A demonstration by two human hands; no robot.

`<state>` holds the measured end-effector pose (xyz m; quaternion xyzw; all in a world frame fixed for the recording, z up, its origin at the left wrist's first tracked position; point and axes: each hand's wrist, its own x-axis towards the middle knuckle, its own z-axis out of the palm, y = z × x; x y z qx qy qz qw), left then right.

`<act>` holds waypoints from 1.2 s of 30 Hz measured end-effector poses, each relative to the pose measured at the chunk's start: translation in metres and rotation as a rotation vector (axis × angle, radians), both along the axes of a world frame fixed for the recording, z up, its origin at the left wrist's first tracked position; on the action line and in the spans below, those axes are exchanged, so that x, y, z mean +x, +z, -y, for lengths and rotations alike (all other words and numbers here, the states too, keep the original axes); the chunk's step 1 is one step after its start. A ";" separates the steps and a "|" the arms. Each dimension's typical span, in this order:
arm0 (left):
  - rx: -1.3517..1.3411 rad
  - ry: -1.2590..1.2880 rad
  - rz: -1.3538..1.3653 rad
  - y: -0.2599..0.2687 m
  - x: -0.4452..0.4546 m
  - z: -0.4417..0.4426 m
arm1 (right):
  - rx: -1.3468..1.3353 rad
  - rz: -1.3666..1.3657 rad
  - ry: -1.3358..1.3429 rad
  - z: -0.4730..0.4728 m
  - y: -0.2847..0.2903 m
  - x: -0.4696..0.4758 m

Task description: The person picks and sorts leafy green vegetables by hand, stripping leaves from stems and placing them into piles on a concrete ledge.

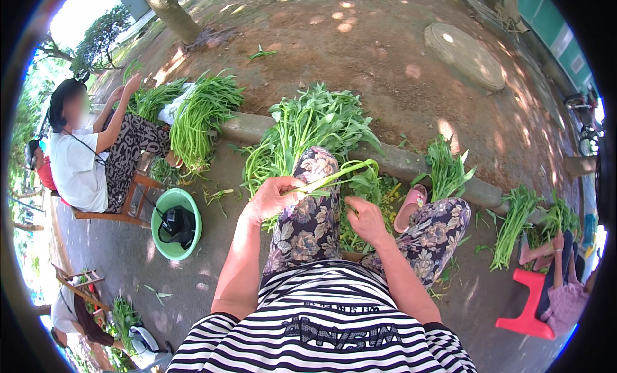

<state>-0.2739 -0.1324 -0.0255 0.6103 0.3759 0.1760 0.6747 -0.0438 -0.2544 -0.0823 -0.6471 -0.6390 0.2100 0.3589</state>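
Between the thumb and fingers of my left hand (272, 199) is a green vegetable stem (332, 179), probably water spinach. It stretches to the right over my knee and bends down at its far end into leaves. My right hand (368, 221) hovers between my knees with its fingers curled; I cannot tell whether anything is pinched in them. Past my left knee lies a large heap of leafy greens (318, 120). Torn leaves and yellowed scraps (385, 194) cover the ground between my legs, partly hidden by my right hand.
A concrete kerb (405, 163) runs across in front, with a smaller bunch of greens (441, 173) on it. To the left stands a green plastic basin (193, 240) holding a black bag. A seated person (79, 156) works beside more greens (202, 117). A red stool (528, 305) is at right.
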 end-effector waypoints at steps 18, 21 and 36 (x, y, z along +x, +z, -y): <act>0.016 0.004 0.034 -0.002 -0.002 0.001 | 0.280 0.183 0.217 -0.031 0.035 -0.028; 0.008 0.011 0.039 -0.002 -0.002 0.001 | 0.270 0.235 0.238 -0.032 0.041 -0.028; 0.002 0.023 0.034 -0.001 0.000 0.001 | 0.275 0.034 0.108 -0.035 0.037 -0.036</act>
